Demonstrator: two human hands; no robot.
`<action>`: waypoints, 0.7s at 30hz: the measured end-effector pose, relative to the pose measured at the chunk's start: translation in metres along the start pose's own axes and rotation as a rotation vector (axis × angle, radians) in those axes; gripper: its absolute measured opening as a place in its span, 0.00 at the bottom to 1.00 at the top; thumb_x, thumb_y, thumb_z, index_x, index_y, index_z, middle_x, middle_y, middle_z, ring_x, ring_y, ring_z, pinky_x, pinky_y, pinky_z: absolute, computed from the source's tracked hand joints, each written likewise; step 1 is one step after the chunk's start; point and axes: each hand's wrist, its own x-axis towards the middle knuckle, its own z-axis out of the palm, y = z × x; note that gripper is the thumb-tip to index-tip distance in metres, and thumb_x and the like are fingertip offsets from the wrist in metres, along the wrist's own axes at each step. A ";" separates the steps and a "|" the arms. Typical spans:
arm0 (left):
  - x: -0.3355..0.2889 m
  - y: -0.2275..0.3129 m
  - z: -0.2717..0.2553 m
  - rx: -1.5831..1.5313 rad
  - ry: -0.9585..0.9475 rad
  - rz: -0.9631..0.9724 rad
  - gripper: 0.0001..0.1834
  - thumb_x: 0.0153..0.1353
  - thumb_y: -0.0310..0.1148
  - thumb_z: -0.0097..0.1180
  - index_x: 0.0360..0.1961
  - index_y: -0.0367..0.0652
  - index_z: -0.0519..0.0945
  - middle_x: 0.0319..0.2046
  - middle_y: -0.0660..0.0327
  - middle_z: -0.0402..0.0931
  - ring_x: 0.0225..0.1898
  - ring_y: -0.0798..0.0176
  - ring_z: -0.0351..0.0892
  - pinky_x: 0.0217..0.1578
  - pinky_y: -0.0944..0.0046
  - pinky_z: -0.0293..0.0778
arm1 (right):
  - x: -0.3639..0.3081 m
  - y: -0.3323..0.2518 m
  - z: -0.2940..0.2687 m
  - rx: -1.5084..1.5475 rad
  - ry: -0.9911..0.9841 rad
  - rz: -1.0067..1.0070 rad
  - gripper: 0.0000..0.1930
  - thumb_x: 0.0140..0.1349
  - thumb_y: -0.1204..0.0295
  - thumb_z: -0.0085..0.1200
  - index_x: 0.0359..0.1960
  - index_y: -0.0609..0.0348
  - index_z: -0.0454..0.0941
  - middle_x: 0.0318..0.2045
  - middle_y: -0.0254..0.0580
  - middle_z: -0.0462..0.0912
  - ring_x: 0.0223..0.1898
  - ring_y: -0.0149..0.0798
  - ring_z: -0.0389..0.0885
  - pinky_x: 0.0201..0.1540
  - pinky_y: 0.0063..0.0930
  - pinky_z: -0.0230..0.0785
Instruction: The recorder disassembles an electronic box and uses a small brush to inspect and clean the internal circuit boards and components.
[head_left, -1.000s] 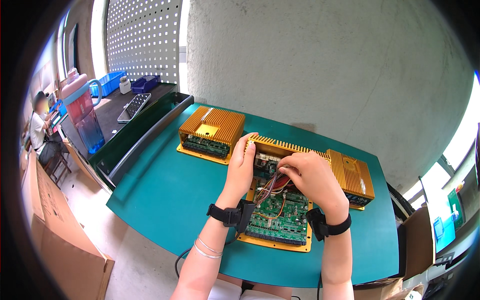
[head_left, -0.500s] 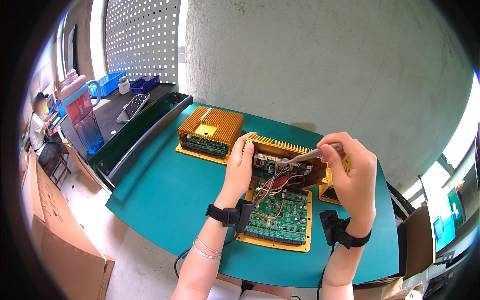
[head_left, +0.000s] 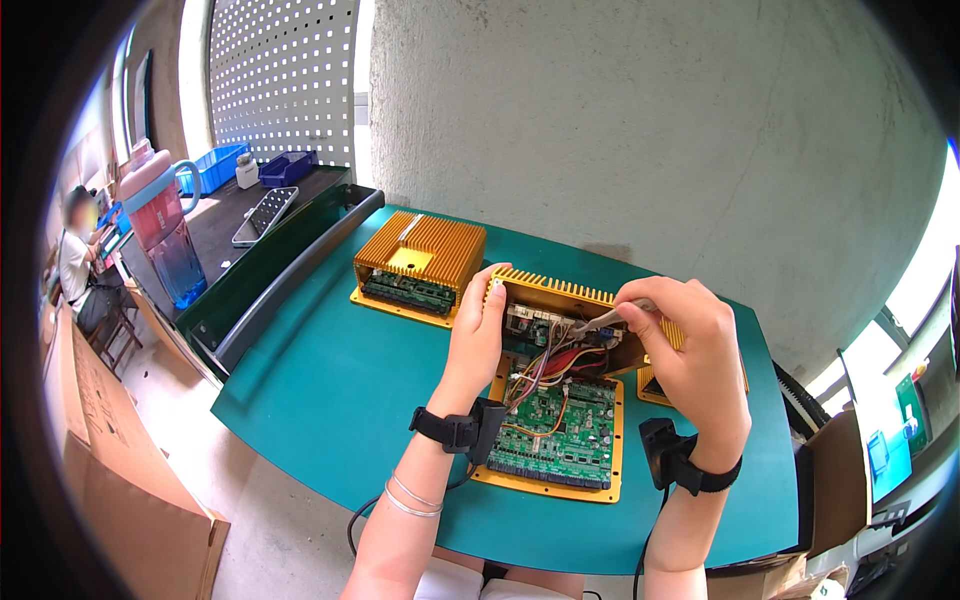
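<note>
A gold finned housing cover point(head_left: 557, 284) stands raised on edge, its inner side facing me. My left hand point(head_left: 476, 338) is closed around the cover's left end. My right hand point(head_left: 692, 350) pinches a slim grey stick-like tool point(head_left: 601, 321), its exact kind unclear. The tool's tip points at white connectors point(head_left: 541, 317) on the small board inside the cover; whether it touches them is hard to see. Red, yellow and purple wires point(head_left: 566, 364) run from there down to a green circuit board point(head_left: 565, 428) on the gold base plate point(head_left: 545, 488).
A closed gold finned unit point(head_left: 420, 250) sits behind on the left of the teal table point(head_left: 330, 400). Another gold unit point(head_left: 655, 388) is partly behind my right hand. On the dark side bench stand a bottle point(head_left: 165, 225), a phone point(head_left: 266, 216) and bins point(head_left: 288, 168). A person sits far left.
My right hand has moved left and slightly down, bringing the tool deeper along the connectors. The left hand and the cover stay nearly still.
</note>
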 end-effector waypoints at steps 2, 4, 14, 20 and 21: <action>0.000 0.000 0.000 -0.024 -0.002 -0.008 0.18 0.74 0.37 0.38 0.58 0.39 0.70 0.53 0.56 0.72 0.56 0.63 0.68 0.59 0.65 0.61 | 0.000 -0.001 0.000 0.019 -0.020 -0.058 0.02 0.57 0.74 0.59 0.30 0.59 0.79 0.22 0.39 0.79 0.24 0.41 0.72 0.32 0.31 0.63; 0.000 0.000 0.000 -0.020 -0.003 -0.007 0.18 0.74 0.37 0.38 0.58 0.39 0.70 0.53 0.56 0.72 0.56 0.63 0.68 0.60 0.65 0.61 | 0.000 -0.004 -0.002 0.021 -0.052 -0.072 0.02 0.57 0.75 0.59 0.30 0.59 0.79 0.23 0.39 0.79 0.25 0.42 0.73 0.32 0.31 0.64; 0.001 -0.004 -0.001 -0.048 -0.013 -0.023 0.19 0.74 0.38 0.38 0.58 0.39 0.70 0.53 0.56 0.72 0.56 0.63 0.69 0.59 0.64 0.62 | 0.003 0.009 0.021 -0.113 -0.151 -0.149 0.06 0.60 0.72 0.56 0.26 0.59 0.76 0.21 0.39 0.78 0.26 0.43 0.75 0.34 0.33 0.63; 0.002 -0.005 -0.001 -0.037 -0.011 0.006 0.19 0.74 0.38 0.38 0.58 0.38 0.70 0.53 0.55 0.72 0.56 0.63 0.69 0.59 0.64 0.62 | -0.001 0.027 0.040 -0.139 -0.201 -0.086 0.07 0.60 0.70 0.56 0.27 0.58 0.77 0.24 0.39 0.80 0.28 0.44 0.77 0.34 0.34 0.65; 0.002 -0.005 -0.001 -0.047 -0.011 0.002 0.19 0.74 0.38 0.38 0.58 0.38 0.70 0.53 0.55 0.72 0.56 0.63 0.69 0.59 0.64 0.62 | -0.002 0.029 0.042 -0.139 -0.201 -0.085 0.07 0.60 0.70 0.56 0.27 0.58 0.77 0.24 0.39 0.80 0.28 0.44 0.77 0.34 0.34 0.65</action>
